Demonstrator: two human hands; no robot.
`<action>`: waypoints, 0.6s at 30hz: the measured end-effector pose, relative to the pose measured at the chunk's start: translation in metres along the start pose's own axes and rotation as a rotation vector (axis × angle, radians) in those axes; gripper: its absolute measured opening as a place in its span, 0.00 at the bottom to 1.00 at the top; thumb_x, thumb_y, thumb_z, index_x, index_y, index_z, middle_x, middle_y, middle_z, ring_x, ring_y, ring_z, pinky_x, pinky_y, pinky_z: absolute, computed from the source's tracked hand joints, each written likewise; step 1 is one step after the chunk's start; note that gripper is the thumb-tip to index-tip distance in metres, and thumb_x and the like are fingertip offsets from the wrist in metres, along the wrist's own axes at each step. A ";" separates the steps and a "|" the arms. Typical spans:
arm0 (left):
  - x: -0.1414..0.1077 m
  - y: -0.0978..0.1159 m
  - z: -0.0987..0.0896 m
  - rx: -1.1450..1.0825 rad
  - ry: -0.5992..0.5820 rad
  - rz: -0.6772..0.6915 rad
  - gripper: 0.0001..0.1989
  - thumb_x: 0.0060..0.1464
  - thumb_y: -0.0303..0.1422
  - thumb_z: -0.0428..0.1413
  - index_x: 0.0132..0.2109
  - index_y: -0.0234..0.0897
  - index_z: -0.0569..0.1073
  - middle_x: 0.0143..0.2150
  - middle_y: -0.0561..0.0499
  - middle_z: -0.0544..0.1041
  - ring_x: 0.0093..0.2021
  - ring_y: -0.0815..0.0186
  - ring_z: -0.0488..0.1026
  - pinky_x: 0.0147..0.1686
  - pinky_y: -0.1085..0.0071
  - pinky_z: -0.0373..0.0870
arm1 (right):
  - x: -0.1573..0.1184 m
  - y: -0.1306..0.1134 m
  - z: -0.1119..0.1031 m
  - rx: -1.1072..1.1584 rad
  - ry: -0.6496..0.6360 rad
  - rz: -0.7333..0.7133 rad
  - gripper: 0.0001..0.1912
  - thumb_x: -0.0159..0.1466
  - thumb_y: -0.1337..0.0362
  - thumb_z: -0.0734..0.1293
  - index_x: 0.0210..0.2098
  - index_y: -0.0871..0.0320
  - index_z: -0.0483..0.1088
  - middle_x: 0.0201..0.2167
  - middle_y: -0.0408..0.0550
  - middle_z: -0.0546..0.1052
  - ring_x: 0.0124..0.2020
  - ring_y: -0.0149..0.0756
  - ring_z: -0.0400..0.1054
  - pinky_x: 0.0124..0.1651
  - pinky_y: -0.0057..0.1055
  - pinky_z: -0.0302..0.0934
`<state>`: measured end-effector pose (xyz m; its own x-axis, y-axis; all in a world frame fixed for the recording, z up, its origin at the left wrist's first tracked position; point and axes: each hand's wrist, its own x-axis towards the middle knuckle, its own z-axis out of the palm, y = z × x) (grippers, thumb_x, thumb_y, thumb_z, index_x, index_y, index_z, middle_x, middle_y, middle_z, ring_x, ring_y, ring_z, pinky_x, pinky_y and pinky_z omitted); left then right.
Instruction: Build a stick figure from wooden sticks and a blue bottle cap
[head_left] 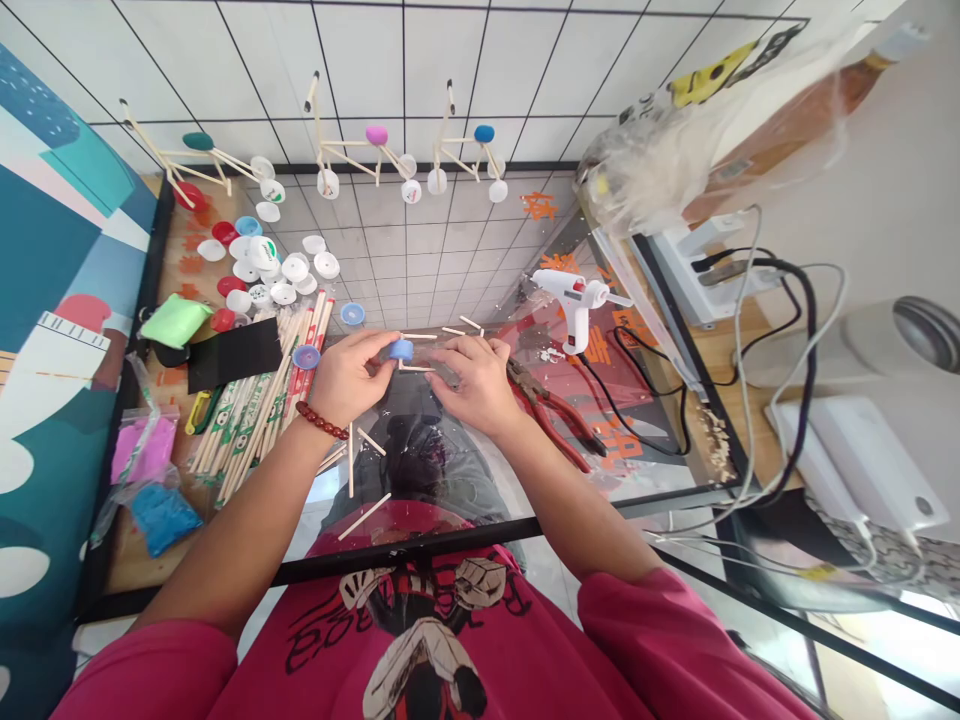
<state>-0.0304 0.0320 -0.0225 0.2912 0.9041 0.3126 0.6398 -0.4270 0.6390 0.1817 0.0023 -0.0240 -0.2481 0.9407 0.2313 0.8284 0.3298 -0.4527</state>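
Note:
My left hand [351,375], with a beaded bracelet at the wrist, pinches a blue bottle cap [401,349] between thumb and fingers. Close against the cap are short pale wooden sticks [416,369]. My right hand [476,380] has its thumb and fingers closed around the other end of these sticks; its grip is partly hidden. Another blue cap [352,314] lies just beyond my left hand, and a purplish-blue cap [306,357] rests on the chopsticks [255,425] to its left. Several cut stick pieces [364,516] lie on the glass tabletop nearer my body.
White and red caps [296,267] are piled at the left, near a black sheet [234,355] and bags of coloured clay [161,515]. Three stick-and-cap models [352,150] stand along the back. On the right are a white glue gun [574,300], red-handled pliers [555,405] and cables [806,350].

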 end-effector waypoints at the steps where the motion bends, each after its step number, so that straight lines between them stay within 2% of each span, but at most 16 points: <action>1: 0.000 0.000 0.000 0.000 0.002 0.002 0.17 0.55 0.29 0.57 0.51 0.38 0.79 0.48 0.47 0.81 0.33 0.67 0.75 0.35 0.70 0.76 | 0.000 0.000 -0.001 -0.001 -0.002 0.001 0.10 0.65 0.59 0.67 0.44 0.53 0.77 0.45 0.51 0.79 0.48 0.45 0.67 0.51 0.42 0.46; 18: 0.001 -0.001 0.000 0.007 0.005 0.020 0.16 0.55 0.29 0.57 0.51 0.38 0.79 0.48 0.47 0.81 0.32 0.68 0.75 0.36 0.69 0.77 | 0.000 0.000 -0.002 0.031 0.012 0.000 0.08 0.66 0.61 0.66 0.41 0.53 0.77 0.43 0.49 0.79 0.46 0.41 0.69 0.50 0.42 0.44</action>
<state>-0.0303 0.0331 -0.0227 0.3001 0.8954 0.3289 0.6389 -0.4447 0.6277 0.1830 0.0023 -0.0225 -0.2419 0.9398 0.2412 0.8127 0.3321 -0.4788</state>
